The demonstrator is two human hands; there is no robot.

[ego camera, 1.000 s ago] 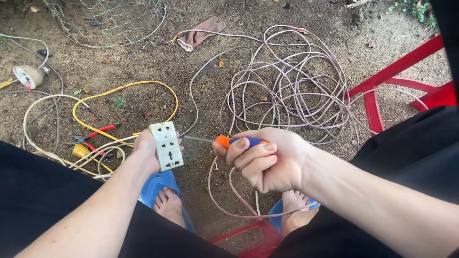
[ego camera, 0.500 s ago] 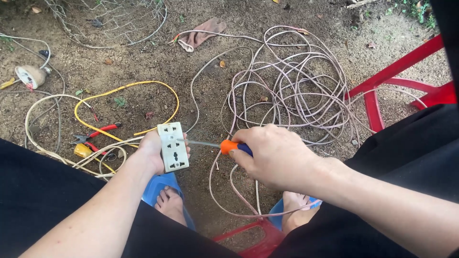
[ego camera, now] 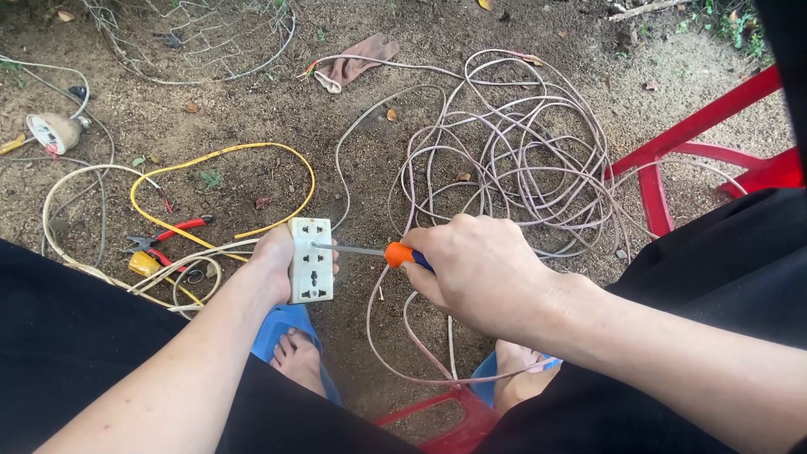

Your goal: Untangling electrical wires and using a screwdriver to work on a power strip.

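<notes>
Far left on the dirt: a lamp socket (ego camera: 55,132) on white cord, then a yellow wire loop (ego camera: 227,181) and red-handled pliers (ego camera: 172,231) beside a small yellow tool.

Held up above the blue sandal (ego camera: 282,324): a white socket block (ego camera: 311,261), oblong, upright, face to the camera, with several rows of pin holes. No labels or packaging legible anywhere.

Left hand (ego camera: 273,265) wrapped around the block's left edge and back, forearm rising from lower left.

Screwdriver (ego camera: 378,251) level, thin metal shaft touching the block's upper right face, orange collar at the grip. Right hand (ego camera: 475,269) clenched over its handle, knuckles up, wrist coming from the right.

Beyond: a tangle of pale pink cable (ego camera: 504,160) on the ground, red chair legs (ego camera: 689,143) at far right.
</notes>
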